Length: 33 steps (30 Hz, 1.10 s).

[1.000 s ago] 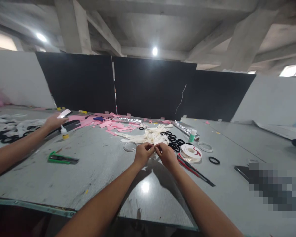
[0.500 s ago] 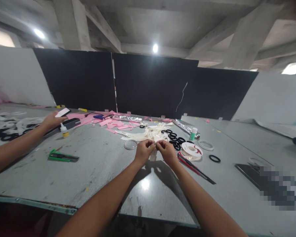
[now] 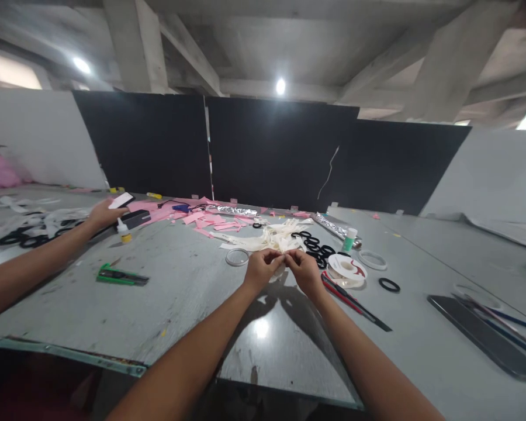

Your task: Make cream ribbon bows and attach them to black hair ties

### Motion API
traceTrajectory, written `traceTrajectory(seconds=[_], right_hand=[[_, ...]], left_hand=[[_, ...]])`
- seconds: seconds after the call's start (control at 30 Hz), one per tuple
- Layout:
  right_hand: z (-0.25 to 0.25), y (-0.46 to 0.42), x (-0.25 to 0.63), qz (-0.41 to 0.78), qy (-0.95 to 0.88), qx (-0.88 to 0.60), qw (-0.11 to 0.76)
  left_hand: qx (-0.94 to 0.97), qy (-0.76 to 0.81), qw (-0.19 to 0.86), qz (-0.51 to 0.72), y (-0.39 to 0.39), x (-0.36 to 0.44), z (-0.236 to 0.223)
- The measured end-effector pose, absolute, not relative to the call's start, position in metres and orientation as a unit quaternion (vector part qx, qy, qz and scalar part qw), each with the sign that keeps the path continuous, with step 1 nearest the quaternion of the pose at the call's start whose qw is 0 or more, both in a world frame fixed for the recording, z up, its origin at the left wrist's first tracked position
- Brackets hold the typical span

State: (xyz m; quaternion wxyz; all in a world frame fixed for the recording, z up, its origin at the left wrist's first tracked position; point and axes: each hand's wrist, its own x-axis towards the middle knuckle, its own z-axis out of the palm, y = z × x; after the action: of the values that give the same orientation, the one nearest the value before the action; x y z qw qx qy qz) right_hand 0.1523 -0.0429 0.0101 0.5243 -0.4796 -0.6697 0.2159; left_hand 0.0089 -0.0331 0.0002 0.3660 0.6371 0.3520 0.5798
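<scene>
Above the grey table, my left hand [image 3: 259, 272] and my right hand [image 3: 305, 271] meet fingertip to fingertip. Both pinch a short cream ribbon [image 3: 279, 272] whose lower part hangs pale and blurred beneath the fingers. Just behind them lies a tangled heap of cream ribbon strips [image 3: 283, 235]. Several black rings [image 3: 314, 244] are strung out right of that heap. By my right wrist sit a white ribbon spool [image 3: 347, 266] and a red-and-black utility knife [image 3: 355, 301]. A clear roll or ring [image 3: 237, 257] lies left of my left hand.
Another person's hand [image 3: 106, 214] holds a white-and-dark block at left, near a glue bottle [image 3: 124, 231] and a green utility knife [image 3: 121, 275]. Pink scraps [image 3: 210, 222] lie farther back. A glue stick [image 3: 349, 240], black ring [image 3: 389, 285] and dark tablet-like slab [image 3: 482, 333] are at right.
The view has swung slightly left, so things sit farther right. My hands stay pinched together on the ribbon, its hanging end showing less than before.
</scene>
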Motion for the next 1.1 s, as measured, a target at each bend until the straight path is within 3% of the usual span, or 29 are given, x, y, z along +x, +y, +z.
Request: traceTrajectory(seconds=[0.73,1.1], right_hand=[[0.020,-0.047,0.161,0.149,-0.725,-0.492,0.459],[0.019,-0.053,0.152,0.087,-0.739,-0.499,0.444]], left_hand=[[0.643,0.342,0.377,0.572,-0.032,0.008,0.001],[0.659,0.390,0.304,0.566,-0.040,0.008,0.005]])
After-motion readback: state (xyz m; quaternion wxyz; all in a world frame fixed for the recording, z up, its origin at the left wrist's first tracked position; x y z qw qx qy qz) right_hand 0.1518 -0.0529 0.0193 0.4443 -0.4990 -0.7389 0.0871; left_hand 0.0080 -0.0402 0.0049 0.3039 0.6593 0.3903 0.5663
